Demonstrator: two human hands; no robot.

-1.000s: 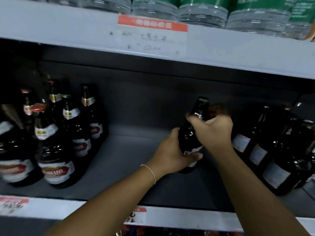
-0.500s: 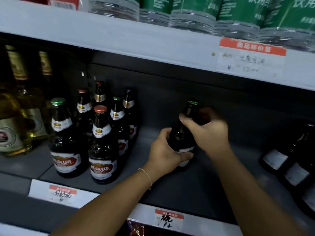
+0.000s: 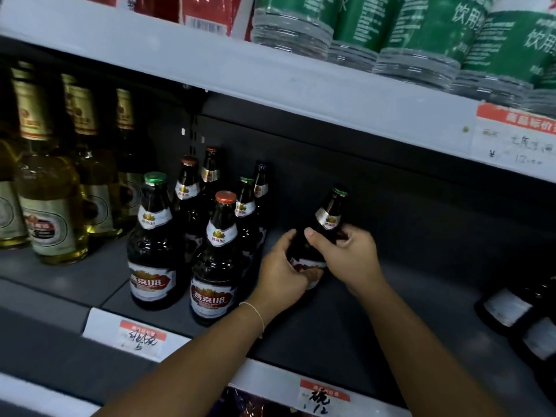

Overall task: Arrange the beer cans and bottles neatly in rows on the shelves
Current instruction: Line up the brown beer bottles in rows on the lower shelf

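Bottle (image 3: 328, 218): dark, tilted toward 1 o'clock, on the shelf (image 3: 346, 320), at 3 o'clock of the standing group (image 3: 210, 236).
Hands: left hand (image 3: 281, 275) wraps its base; right hand (image 3: 349, 257) grips its shoulder.
Step advice: stand it upright, slide toward 9 o'clock, label facing front, aligned with the row.

Both hands, left hand (image 3: 281, 273), right hand (image 3: 350, 257), gripping tilted dark bottle (image 3: 326, 219), shelf (image 3: 331, 332)

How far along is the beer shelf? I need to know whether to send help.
Done: a group of dark U8 bottles stands upright in rows. In hand: both the left hand and right hand hold one dark bottle, tilted, right of that group. Left: setting it down and straightening the leaning bottles at far right.
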